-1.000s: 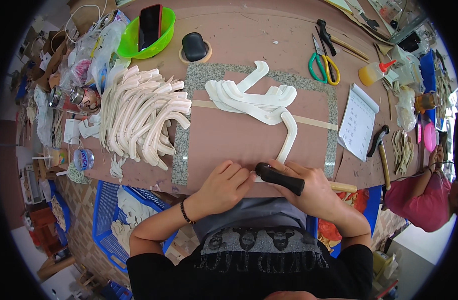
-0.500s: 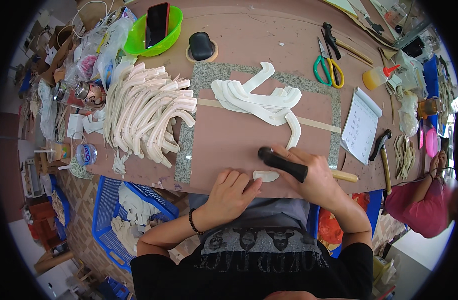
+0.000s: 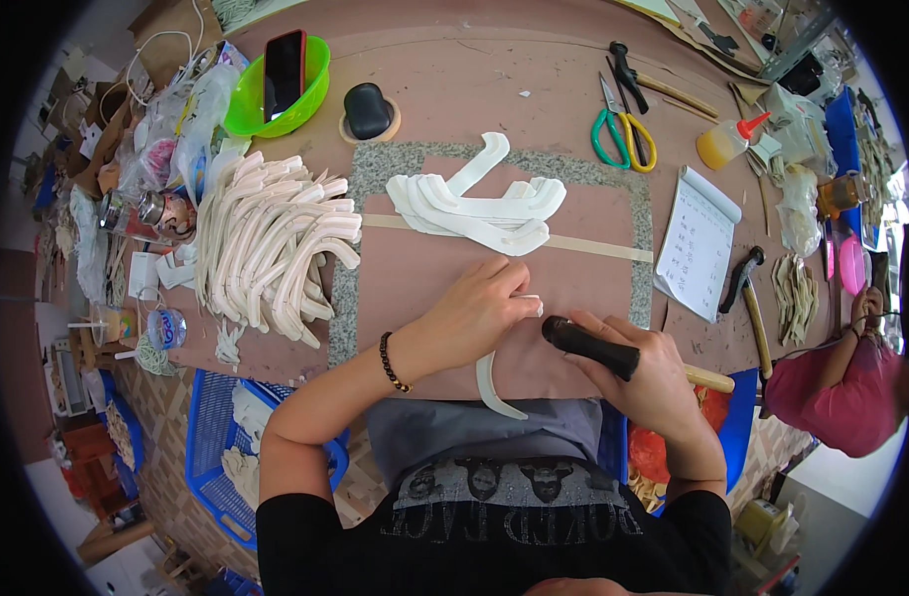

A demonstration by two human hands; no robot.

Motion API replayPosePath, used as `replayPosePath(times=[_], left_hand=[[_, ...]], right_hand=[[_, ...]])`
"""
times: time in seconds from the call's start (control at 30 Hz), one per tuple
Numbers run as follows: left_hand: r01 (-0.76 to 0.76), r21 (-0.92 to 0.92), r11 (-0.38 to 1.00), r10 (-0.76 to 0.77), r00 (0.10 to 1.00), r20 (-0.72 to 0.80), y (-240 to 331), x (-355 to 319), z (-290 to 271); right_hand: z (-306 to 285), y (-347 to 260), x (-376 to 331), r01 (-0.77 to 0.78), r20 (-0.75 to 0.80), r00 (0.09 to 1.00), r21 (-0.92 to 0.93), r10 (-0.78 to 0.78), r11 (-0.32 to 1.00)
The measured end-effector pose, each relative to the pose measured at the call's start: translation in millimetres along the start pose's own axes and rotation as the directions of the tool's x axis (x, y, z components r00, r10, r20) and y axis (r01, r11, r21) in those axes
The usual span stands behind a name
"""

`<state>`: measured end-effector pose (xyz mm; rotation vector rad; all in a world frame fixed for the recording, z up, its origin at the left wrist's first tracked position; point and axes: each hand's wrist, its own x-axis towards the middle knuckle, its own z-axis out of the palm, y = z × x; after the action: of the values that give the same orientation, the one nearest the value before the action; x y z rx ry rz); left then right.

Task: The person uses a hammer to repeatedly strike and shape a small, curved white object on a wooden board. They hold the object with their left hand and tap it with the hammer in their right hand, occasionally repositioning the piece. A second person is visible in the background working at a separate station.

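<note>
My left hand (image 3: 486, 316) is closed on a curved white strip (image 3: 491, 387). One end pokes out by the fingertips and the other curves down over the board's near edge. In my right hand (image 3: 648, 372) is a hammer (image 3: 591, 347), gripped close to its black head, its wooden handle pointing right. The head hovers or rests just right of the strip's end; which, I cannot tell. Beyond my hands lies a small pile of white strips (image 3: 484, 204) on a brown board (image 3: 424, 288). A large heap of similar cream strips (image 3: 271, 243) spreads to the left.
Scissors (image 3: 623, 134), another hammer (image 3: 744, 283), a notepad (image 3: 698, 243) and a glue bottle (image 3: 724, 144) lie right. A green bowl (image 3: 310, 94) holding a phone stands far left. Blue baskets (image 3: 211, 447) sit below the table edge. Another person's pink sleeve (image 3: 832, 397) shows at right.
My left hand has moved up and right and taken hold of the strip, now turned with its tail toward me. The hammer stays in my right hand, slightly shifted.
</note>
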<state>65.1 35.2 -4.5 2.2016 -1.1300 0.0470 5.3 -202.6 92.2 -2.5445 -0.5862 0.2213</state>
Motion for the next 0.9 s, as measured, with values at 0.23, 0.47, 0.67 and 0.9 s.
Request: replayPosePath(times=[0.23,0.47,0.67,0.9], left_hand=[[0.316,-0.191,0.929,-0.293,0.946,0.139,7,20,-6],[0.164,-0.232,0.959,-0.112,0.969,0.221,-13,27,-5],[0.119,-0.222,0.968,-0.063,0.967,0.246,-15,32,-12],[0.087,-0.253,0.964,0.006,0.939,0.344,-25,48,-20]], right_hand=[[15,13,12,-0.020,-0.095,0.995,0.048,0.025,0.999],[13,14,10,-0.045,-0.105,0.993,0.067,0.052,0.997],[8,15,12,-0.176,-0.029,0.983,0.147,0.182,0.973],[15,27,12,-0.085,-0.061,0.994,0.150,0.095,0.985]])
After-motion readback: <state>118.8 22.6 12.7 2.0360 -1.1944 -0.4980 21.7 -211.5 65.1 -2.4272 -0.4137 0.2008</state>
